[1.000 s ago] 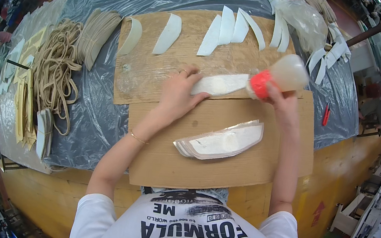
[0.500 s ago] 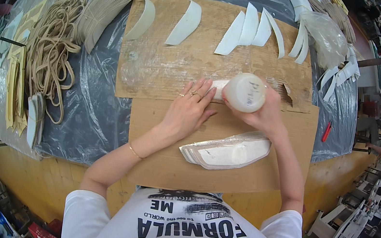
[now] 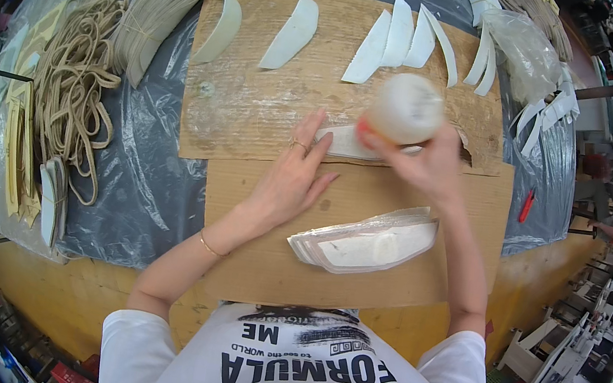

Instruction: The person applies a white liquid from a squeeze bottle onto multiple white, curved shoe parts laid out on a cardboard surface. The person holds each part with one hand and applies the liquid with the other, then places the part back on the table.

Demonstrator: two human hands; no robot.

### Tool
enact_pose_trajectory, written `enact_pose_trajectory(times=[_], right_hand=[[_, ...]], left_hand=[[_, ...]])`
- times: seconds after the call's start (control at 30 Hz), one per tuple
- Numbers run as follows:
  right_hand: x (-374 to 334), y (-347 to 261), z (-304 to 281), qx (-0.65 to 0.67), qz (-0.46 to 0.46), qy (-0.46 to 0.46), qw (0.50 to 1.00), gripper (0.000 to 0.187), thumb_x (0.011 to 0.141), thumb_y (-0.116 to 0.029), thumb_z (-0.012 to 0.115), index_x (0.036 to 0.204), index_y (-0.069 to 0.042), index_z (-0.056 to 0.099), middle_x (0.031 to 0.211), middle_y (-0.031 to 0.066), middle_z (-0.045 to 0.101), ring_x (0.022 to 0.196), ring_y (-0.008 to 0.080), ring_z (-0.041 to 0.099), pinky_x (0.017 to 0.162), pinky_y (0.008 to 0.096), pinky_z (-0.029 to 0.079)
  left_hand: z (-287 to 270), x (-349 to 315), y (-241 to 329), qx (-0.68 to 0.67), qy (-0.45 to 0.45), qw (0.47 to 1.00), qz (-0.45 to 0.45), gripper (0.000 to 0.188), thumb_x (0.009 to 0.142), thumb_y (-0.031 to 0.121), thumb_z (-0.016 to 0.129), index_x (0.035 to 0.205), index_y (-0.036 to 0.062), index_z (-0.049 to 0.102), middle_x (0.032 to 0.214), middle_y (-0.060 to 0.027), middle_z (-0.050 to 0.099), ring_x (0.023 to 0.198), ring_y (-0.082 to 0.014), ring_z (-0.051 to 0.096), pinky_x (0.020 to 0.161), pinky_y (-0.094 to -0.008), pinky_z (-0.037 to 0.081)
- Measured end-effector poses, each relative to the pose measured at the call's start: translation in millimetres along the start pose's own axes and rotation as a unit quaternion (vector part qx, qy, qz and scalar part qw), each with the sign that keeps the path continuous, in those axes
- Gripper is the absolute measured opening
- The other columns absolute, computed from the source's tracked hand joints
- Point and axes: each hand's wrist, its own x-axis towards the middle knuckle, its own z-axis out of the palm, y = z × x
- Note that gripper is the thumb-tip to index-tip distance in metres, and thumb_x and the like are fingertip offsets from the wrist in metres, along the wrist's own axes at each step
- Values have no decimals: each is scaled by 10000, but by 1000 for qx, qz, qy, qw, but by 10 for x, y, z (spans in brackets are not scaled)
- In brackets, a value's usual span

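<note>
Right hand [image 3: 431, 164] grips bottle [image 3: 409, 110]; left hand [image 3: 291, 176] touches white strip [image 3: 348, 143].

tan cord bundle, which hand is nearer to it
Left. The left hand is to the right of the tan cord bundle, across the plastic sheet; the right hand, holding the bottle, is farther right.

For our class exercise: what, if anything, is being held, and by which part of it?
The right grip holds the pale bottle by its red end. The left grip, spread open, clasps nothing.

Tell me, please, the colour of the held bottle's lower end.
Red; the bottle's lower end shows best, though blurred, in the head view.
</note>
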Motion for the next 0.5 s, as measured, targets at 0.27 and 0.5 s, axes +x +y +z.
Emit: enact_pose_trajectory(times=[0.27,0.5], right_hand=[[-80,124,-39,-97,-22,1,995,291,761,-203,820,976,-27,734,899,84,751,818,167,726,719,321,559],[-181,289,-570,-83,72,170,979,330,763,-230,845,998,-31,726,896,97,745,794,156,719,682,291,566]], left_hand=[[-70,-28,-55,130,-43,990,37,539,914,258,650,1327,-62,518,1471,-251,406,1376,-411,379,1143,-523,283],[-33,-35,-64,146,-48,987,39,542,922,255,645,1339,-62,508,1495,-255,373,1383,-416,368,1139,-518,295]])
